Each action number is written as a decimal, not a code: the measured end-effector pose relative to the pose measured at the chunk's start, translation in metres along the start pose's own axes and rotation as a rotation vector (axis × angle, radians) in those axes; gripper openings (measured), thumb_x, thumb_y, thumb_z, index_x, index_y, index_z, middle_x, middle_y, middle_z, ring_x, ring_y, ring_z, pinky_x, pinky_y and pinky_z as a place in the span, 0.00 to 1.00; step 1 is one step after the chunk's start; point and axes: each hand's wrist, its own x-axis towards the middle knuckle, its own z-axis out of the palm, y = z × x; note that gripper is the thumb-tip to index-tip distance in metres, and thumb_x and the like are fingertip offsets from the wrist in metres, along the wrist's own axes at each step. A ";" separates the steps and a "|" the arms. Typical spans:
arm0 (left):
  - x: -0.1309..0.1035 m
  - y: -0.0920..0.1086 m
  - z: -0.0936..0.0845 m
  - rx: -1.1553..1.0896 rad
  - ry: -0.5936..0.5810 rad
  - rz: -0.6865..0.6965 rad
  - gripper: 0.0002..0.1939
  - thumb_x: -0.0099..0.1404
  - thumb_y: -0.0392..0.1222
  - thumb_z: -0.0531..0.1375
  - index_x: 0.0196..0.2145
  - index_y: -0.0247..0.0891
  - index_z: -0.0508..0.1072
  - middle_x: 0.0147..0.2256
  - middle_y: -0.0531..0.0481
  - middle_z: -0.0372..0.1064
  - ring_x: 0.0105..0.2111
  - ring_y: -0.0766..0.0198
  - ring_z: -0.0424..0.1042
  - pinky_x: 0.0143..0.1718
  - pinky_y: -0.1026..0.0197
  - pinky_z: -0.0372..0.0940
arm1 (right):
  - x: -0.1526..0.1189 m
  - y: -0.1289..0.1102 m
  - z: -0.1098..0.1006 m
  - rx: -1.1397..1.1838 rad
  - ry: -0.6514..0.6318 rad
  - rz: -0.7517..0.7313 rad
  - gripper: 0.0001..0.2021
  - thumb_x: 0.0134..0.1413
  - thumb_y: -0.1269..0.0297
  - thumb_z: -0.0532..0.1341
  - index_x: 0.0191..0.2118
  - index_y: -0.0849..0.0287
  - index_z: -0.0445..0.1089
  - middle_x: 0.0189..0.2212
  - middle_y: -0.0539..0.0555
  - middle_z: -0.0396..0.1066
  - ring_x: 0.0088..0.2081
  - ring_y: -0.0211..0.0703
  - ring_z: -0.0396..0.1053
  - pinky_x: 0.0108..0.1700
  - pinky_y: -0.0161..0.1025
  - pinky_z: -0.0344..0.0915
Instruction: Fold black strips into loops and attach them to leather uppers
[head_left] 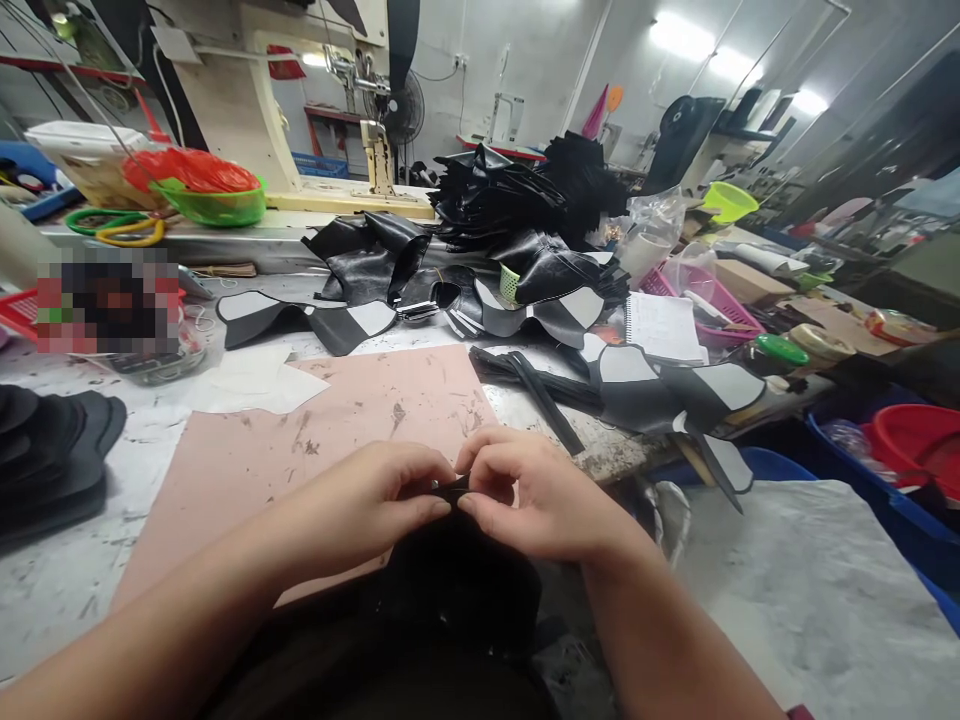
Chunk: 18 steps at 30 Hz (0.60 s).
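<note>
Both hands meet at the front edge of the table, fingertips nearly touching. My left hand pinches the upper edge of a black leather piece between thumb and fingers. Right beside it, my right hand grips the same edge with thumb and curled fingers. The leather hangs down from the fingers, dark and glossy; its lower part merges with the dark clothing below. Under and beyond the hands lies a pink board with dark smears.
Black pieces with grey linings lie behind the board, before a glossy black leather pile. A sewing machine stands at the back left. Black cut pieces are stacked at left. A pink basket and blue bin stand right.
</note>
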 end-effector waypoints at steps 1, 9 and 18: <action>0.000 0.001 0.000 0.020 -0.004 0.006 0.08 0.58 0.42 0.53 0.32 0.39 0.70 0.27 0.55 0.67 0.28 0.65 0.65 0.28 0.65 0.58 | 0.000 0.000 0.001 -0.013 0.004 -0.005 0.08 0.45 0.74 0.58 0.21 0.59 0.59 0.31 0.50 0.67 0.31 0.36 0.64 0.31 0.33 0.60; -0.003 0.010 -0.003 0.168 0.012 0.116 0.08 0.58 0.40 0.54 0.29 0.37 0.72 0.28 0.53 0.68 0.29 0.66 0.67 0.30 0.66 0.58 | -0.002 -0.004 0.009 -0.148 -0.034 -0.019 0.06 0.48 0.75 0.55 0.25 0.58 0.61 0.27 0.50 0.65 0.31 0.38 0.64 0.32 0.35 0.61; -0.008 -0.001 0.007 0.103 0.243 0.007 0.07 0.58 0.41 0.57 0.29 0.37 0.75 0.27 0.52 0.72 0.30 0.65 0.67 0.31 0.65 0.58 | -0.018 0.021 0.037 -0.241 0.519 -0.275 0.03 0.51 0.71 0.59 0.33 0.56 0.67 0.43 0.57 0.59 0.26 0.36 0.62 0.29 0.38 0.65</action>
